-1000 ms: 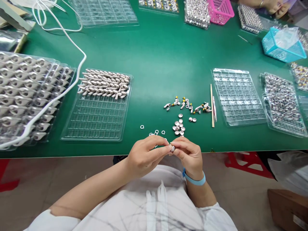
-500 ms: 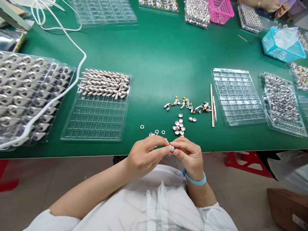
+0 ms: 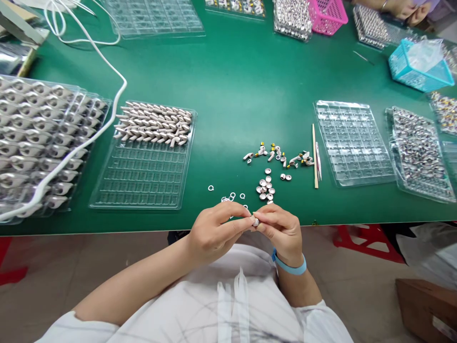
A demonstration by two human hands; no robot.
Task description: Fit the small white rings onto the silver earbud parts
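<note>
My left hand [image 3: 214, 228] and my right hand [image 3: 282, 231] meet fingertip to fingertip over the near edge of the green table [image 3: 232, 85]. Both pinch one small silvery cap [image 3: 255, 221] between them. Just beyond the fingers lie a few thin white rings [image 3: 233, 195] and a small heap of round silvery caps [image 3: 265, 188]. Farther back, loose white earbud shells with yellow tips [image 3: 278, 156] are scattered. A blue band [image 3: 290, 267] circles my right wrist.
A clear tray [image 3: 143, 176] with a row of white earbud stems sits at left, next to stacked filled trays [image 3: 43, 138] crossed by a white cable [image 3: 107, 114]. A wooden stick [image 3: 314, 157], an empty clear tray [image 3: 353, 143] and trays of silvery parts [image 3: 417, 152] lie right. Pink [image 3: 326, 16] and blue [image 3: 419, 66] baskets stand far back, near another person's hand [image 3: 403, 8].
Both hands stay pinched on the small cap at the table edge, with only a slight shift of the fingers. Nothing on the table has moved.
</note>
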